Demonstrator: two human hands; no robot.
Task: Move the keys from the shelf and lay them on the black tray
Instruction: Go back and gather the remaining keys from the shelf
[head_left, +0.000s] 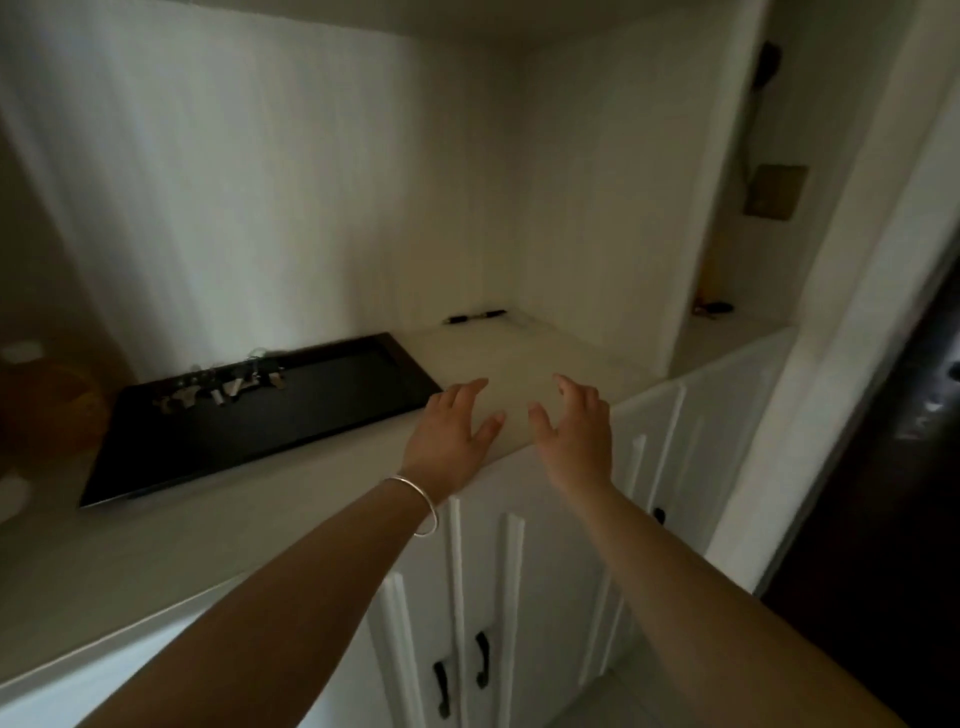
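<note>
A long black tray (322, 415) lies on the white shelf (524, 353). Several metal keys (223, 389) rest on the tray's far left part, spread in a loose row. My left hand (452, 426) hovers just right of the tray's near right corner, fingers spread, holding nothing. A thin silver bangle sits on that wrist. My right hand (574, 421) is beside it, a little further right over the shelf's front edge, fingers apart and empty. The two hands face each other with a small gap between them.
A dark pen-like object (475, 317) lies at the back of the shelf against the wall. White cabinet doors with black handles (480, 660) sit below. A side niche at the right holds small dark items (714, 307). An orange-brown object (47, 410) stands left of the tray.
</note>
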